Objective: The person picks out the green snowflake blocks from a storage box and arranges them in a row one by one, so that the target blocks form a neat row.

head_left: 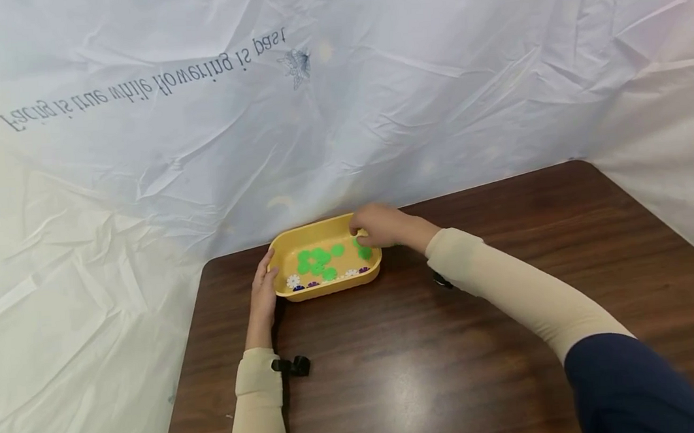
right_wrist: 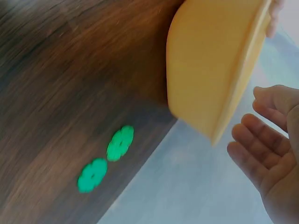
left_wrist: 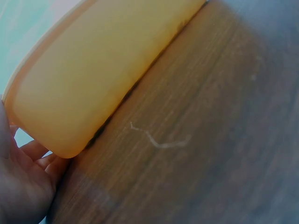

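A yellow plastic basin (head_left: 322, 295) stands at the table's far edge. Inside it are several green snowflake discs (head_left: 319, 256), with white ones (head_left: 293, 281) and dark blue or purple ones (head_left: 363, 270) along the near side. My left hand (head_left: 264, 289) grips the basin's left end, thumb over the rim and fingers outside. Over the right end reaches my right hand (head_left: 383, 225), beside green discs (head_left: 364, 251). In the right wrist view its fingers are loosely bent, and I see nothing between them. Two green discs (right_wrist: 106, 158) lie on the table outside the basin in that view.
The brown wooden table (head_left: 390, 358) reaches toward me and to the right. A white printed cloth (head_left: 341, 112) hangs right behind the basin and around the sides. Each wrist carries a small black camera, the left one (head_left: 293, 366) showing plainly.
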Demonstrator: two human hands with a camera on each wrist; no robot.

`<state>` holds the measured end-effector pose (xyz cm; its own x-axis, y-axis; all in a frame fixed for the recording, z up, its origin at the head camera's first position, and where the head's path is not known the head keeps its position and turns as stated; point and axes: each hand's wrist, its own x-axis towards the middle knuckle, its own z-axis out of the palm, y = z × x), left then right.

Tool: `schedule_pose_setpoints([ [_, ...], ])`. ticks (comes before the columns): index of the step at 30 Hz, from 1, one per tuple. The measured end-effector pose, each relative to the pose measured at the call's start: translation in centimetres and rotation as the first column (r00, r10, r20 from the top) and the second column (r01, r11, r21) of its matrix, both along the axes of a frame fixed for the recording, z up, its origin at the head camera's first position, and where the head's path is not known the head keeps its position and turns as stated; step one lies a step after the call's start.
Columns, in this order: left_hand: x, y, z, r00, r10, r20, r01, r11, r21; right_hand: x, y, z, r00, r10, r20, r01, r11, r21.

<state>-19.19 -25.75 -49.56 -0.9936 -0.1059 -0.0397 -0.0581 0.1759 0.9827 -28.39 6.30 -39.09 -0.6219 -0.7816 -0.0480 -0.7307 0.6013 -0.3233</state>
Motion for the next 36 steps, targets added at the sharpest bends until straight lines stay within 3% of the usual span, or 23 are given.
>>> schedule_pose_setpoints([
  [6, -0.2, 0.0, -0.2, 1.0, 0.008, -0.001, -0.008, 1.0, -0.017, 0.2, -2.2, -2.2, 0.998, 0.002, 0.063, -0.01, 0.992, 0.129],
  [10, -0.2, 0.0, -0.4, 1.0, 0.012, -0.014, -0.012, 1.0, -0.015, 0.3, -3.1, -3.2, 1.0, -0.015, 0.021, 0.009, 0.965, 0.262],
  [13, -0.3, -0.1, -0.4, 1.0, 0.007, -0.009, -0.007, 1.0, -0.005, 0.5, -3.5, -3.4, 1.0, -0.023, -0.008, 0.024, 0.952, 0.305],
  [20, -0.5, -0.3, 0.0, 1.0, -0.001, 0.024, 0.001, 1.0, 0.013, 0.6, -3.7, -3.8, 0.999, -0.048, 0.005, 0.045, 0.962, 0.27],
  [27, -0.2, -0.1, -0.1, 1.0, 0.009, -0.008, -0.01, 1.0, -0.021, 0.7, -3.5, -4.2, 0.998, -0.061, 0.025, 0.055, 0.981, 0.186],
  [36, -0.2, -0.1, -0.2, 1.0, 0.003, -0.007, -0.003, 1.0, -0.024, 0.4, -3.4, -4.8, 0.999, -0.032, -0.006, 0.033, 0.986, 0.166],
])
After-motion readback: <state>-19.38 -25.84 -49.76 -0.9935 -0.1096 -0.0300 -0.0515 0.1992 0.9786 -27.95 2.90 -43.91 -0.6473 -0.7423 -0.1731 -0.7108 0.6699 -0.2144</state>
